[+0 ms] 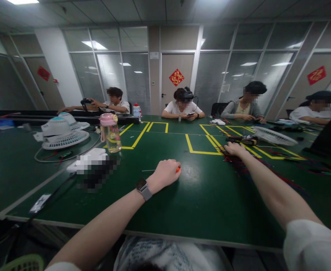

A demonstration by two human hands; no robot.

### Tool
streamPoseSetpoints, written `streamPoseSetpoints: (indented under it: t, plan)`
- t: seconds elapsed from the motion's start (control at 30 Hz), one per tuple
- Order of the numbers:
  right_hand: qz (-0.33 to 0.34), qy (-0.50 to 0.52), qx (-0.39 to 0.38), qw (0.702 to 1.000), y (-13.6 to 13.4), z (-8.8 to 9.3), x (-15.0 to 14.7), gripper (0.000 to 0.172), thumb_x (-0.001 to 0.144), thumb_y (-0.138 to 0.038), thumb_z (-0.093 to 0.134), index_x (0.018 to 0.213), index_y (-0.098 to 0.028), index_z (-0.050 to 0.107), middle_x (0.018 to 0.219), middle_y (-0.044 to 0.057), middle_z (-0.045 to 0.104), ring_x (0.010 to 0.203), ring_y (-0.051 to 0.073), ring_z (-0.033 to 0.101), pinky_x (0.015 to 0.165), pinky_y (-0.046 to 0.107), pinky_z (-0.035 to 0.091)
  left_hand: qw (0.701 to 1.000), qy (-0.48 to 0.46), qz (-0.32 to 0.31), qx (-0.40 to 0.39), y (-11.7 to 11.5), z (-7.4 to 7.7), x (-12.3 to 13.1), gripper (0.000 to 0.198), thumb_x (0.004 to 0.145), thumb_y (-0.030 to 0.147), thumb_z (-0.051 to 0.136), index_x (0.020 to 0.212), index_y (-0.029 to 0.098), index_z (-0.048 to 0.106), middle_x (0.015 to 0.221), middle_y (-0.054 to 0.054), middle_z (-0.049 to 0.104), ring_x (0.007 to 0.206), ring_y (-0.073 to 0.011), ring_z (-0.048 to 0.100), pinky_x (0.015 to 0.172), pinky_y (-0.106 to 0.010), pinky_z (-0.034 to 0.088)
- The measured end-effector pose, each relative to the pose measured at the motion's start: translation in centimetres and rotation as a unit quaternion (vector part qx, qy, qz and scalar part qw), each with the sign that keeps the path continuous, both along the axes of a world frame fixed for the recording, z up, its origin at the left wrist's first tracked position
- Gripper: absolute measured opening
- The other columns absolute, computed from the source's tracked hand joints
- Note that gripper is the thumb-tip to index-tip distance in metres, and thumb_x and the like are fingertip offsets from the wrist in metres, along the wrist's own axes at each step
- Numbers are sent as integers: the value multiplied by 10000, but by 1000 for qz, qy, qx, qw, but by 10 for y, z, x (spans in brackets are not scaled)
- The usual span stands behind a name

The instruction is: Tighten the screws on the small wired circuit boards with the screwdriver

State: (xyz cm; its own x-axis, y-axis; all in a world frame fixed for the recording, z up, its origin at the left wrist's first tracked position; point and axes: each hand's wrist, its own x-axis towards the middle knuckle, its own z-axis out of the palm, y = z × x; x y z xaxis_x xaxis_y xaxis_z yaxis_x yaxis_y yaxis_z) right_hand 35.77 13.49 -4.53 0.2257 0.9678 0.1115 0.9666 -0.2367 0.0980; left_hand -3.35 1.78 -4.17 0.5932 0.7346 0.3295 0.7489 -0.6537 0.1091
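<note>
In my left hand (165,173), resting closed on the table near its middle, is a screwdriver (178,169). Its orange handle end shows beside my thumb, and the thin metal shaft points left. My right hand (234,149) reaches out to the far right, fingers bent down onto the end of a bundle of thin red and dark wires (243,165). The fingertips are partly hidden, but they look closed on some wires. Just beyond that hand lie a small dark part with wires (246,140) and a white round fan grille (275,135).
A pink-lidded bottle (110,133) stands left of centre, near white fans (65,137) and a white device (88,160) with a cable. Yellow tape (206,152) marks rectangles on the green table (165,214). Several people sit across; one person (182,107) wears a headset.
</note>
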Motion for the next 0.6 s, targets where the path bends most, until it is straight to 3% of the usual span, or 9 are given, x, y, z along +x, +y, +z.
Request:
streamPoseSetpoints:
  t: [0.13,0.37,0.6]
  plan:
    - [10,6,-19,1000,13,6,-18,388,901,-307,333,1131,-148,603,1249,184,568,1191,336,494,1005,571,274,1000,-5,-3,-9,0,0,0,311,912,342,394,908,190,665,853,-56,654,723,-153,614,657,-260,469]
    - [47,24,25,998,25,6,-79,413,933,-345,345,1166,-98,581,1144,203,627,1079,269,588,898,361,426,1000,-8,2,-5,-1,1,0,319,907,328,386,883,182,669,842,-66,658,708,-163,615,639,-271,462]
    - [1,34,99,995,20,-5,-117,356,923,-250,406,1076,-18,629,1070,286,627,1037,314,612,846,359,471,1000,-9,-8,1,-1,-1,1,305,905,325,396,876,187,667,837,-63,660,695,-165,616,620,-263,460]
